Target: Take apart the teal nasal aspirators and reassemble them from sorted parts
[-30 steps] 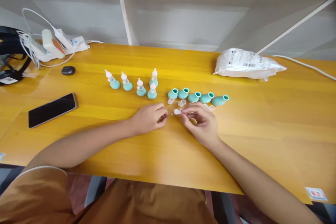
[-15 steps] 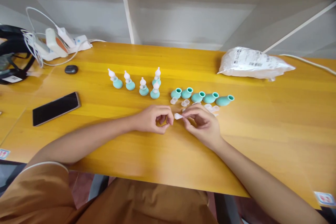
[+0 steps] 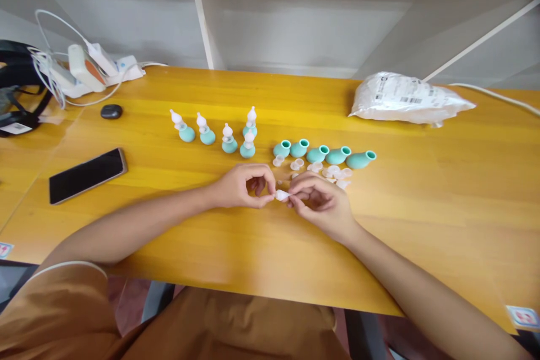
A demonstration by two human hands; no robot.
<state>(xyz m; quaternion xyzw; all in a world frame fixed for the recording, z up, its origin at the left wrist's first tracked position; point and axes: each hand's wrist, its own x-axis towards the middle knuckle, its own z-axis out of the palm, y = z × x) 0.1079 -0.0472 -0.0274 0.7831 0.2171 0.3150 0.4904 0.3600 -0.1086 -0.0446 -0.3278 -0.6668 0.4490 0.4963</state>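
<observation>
A small white nozzle tip [image 3: 282, 196] lies between my two hands, in front of the teal bulbs. My right hand [image 3: 323, 202] pinches its narrow end between thumb and fingertips. At its wide left end, the thumb and forefinger of my left hand [image 3: 248, 187] close in a pinch; whether a tiny part is also between them is hidden. Beyond my right hand stand several open-mouthed teal rubber bulbs [image 3: 324, 154] in a row. Small clear plastic cups [image 3: 297, 164] and pieces lie before them. To the left, several teal bulbs [image 3: 207, 136] carry white nozzles.
A black phone [image 3: 88, 175] and a small black case [image 3: 111, 111] lie on the left. Behind them are a power strip [image 3: 130, 69] with white cables and a black strap-like device [image 3: 17, 118]. A white plastic package [image 3: 409, 98] rests at the back right.
My hands have come together: the nozzle tip has moved slightly left and toward me, and my left fingertips now meet its wide end. The bulbs stay in place.
</observation>
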